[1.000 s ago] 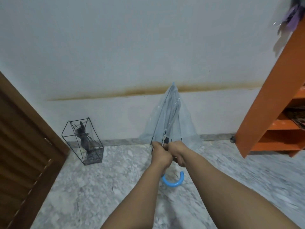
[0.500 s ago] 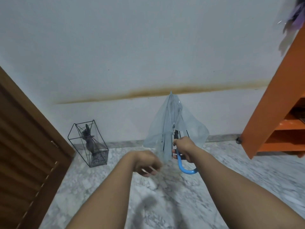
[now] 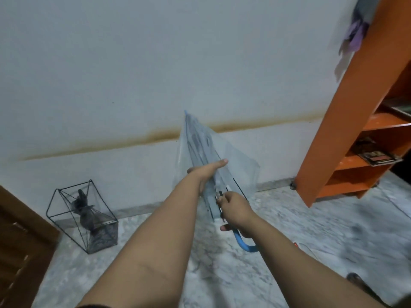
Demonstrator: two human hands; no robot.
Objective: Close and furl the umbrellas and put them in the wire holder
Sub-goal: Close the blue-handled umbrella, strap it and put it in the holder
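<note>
A clear plastic umbrella (image 3: 235,158) with a blue hooked handle points tip-up toward the wall, its canopy collapsed but loose. My right hand (image 3: 236,213) grips the shaft just above the blue handle. My left hand (image 3: 205,172) lies against the left side of the canopy, fingers stretched out over the folds. The black wire holder (image 3: 66,218) stands on the floor at the left by the wall, with a dark furled umbrella (image 3: 85,213) inside it.
A brown louvred door (image 3: 20,247) fills the lower left. An orange shelf unit (image 3: 347,130) stands at the right with items on its shelves. Marble floor lies between holder and shelf. A thin cord with a red tip (image 3: 295,244) lies on the floor at right.
My left hand let go near the handle, swung out, then came up onto the canopy. The umbrella tilted left and the right hand kept its hold by the handle.
</note>
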